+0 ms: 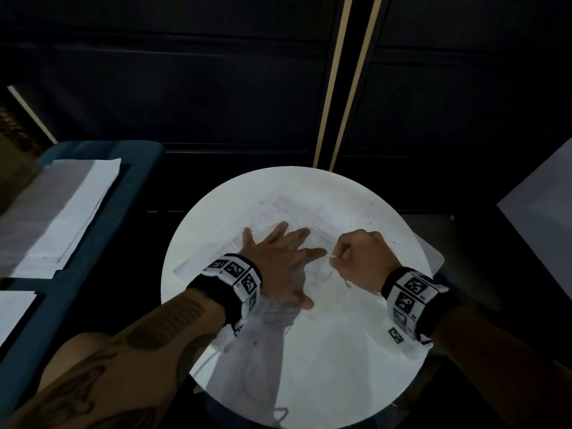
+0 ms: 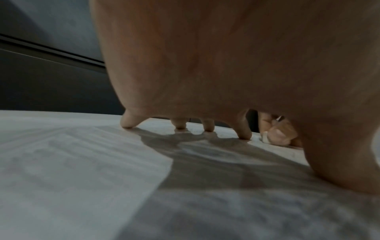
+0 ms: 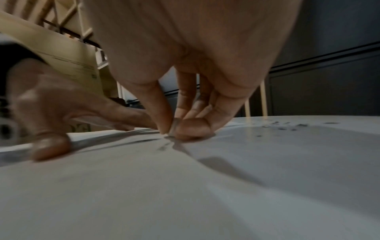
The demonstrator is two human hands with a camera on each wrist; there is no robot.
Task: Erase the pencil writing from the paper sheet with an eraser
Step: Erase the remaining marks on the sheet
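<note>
A white paper sheet (image 1: 278,212) with faint pencil marks lies on a round white table (image 1: 340,366). My left hand (image 1: 278,255) lies flat on the sheet with its fingers spread. In the left wrist view its fingertips (image 2: 244,136) press on the paper (image 2: 82,162). My right hand (image 1: 346,258) is curled just right of the left fingers and pinches a small pale eraser (image 1: 333,257) against the sheet. The eraser (image 2: 265,137) shows past the left hand. In the right wrist view thumb and fingers close on the eraser (image 3: 172,128), which is mostly hidden, over a dark pencil stroke.
Eraser crumbs (image 1: 365,217) (image 3: 287,126) dot the table to the far right. A blue bench at the left carries a stack of papers (image 1: 62,212) and another sheet (image 1: 15,311). A grey panel (image 1: 541,227) stands at the right. Dark wall panels lie behind.
</note>
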